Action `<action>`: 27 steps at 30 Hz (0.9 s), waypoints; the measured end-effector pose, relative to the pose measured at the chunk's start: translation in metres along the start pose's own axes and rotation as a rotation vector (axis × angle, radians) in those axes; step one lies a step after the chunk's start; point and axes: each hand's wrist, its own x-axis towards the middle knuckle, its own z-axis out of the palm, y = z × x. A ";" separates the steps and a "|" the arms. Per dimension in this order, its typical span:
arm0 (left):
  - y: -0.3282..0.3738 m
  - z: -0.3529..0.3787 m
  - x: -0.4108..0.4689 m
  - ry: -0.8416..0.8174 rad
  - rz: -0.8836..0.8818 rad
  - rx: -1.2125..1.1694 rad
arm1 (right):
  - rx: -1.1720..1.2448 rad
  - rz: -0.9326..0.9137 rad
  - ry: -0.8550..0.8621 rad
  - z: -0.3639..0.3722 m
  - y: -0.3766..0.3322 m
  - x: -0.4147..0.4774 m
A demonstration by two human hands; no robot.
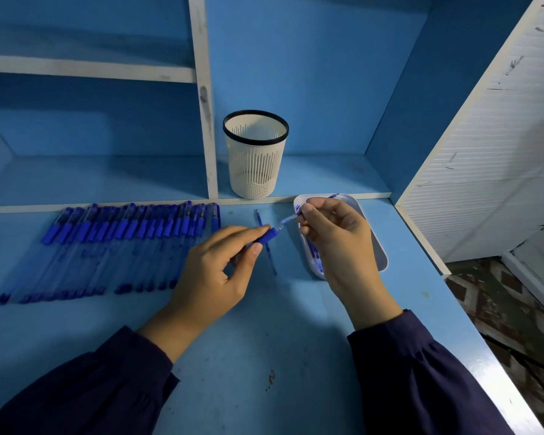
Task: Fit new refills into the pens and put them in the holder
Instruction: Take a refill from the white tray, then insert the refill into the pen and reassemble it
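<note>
Along the left half of the frame a row of blue pens (113,246) lies side by side on the blue desk (264,324), with their darker grips towards the back edge. Just right of the row, near the middle of the frame, the left hand (220,271) comes in from a dark sleeve (107,387). Its thumb and forefinger are pinched on the ribbed blue grip of a single pen (266,237), the other fingers are curled under, and the pen's open end points up and to the right. Above it, in the upper centre, the white slotted holder (255,164) with a black rim stands upright on the shelf (327,180) at the back of the desk. A loose refill (272,262) lies on the desk beneath the held pen and runs towards the lower right. To the right of the pen's mouth, a slim translucent blue refill (288,218) meets the pen's open end. The right hand (336,240) pinches this refill between thumb and fingertips, with its remaining fingers loosely bent. That hand hovers over a pale tray (379,246) in the right centre, which holds more blue refills (314,255). A white slatted panel (484,152) fills the far right.
</note>
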 end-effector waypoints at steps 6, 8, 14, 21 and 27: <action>-0.001 0.000 0.000 0.013 0.001 -0.002 | -0.071 -0.034 0.014 -0.003 0.002 0.002; -0.002 0.000 0.000 0.013 -0.003 -0.009 | -0.101 -0.045 0.015 -0.004 0.002 0.002; -0.004 0.000 0.000 0.040 -0.001 0.009 | -0.216 -0.285 0.009 -0.005 -0.004 -0.006; -0.001 -0.003 0.000 0.067 0.000 -0.025 | -0.478 -0.539 -0.249 0.003 0.003 -0.017; 0.003 -0.012 -0.004 0.059 0.008 -0.024 | -0.409 -0.632 -0.122 0.011 0.008 -0.023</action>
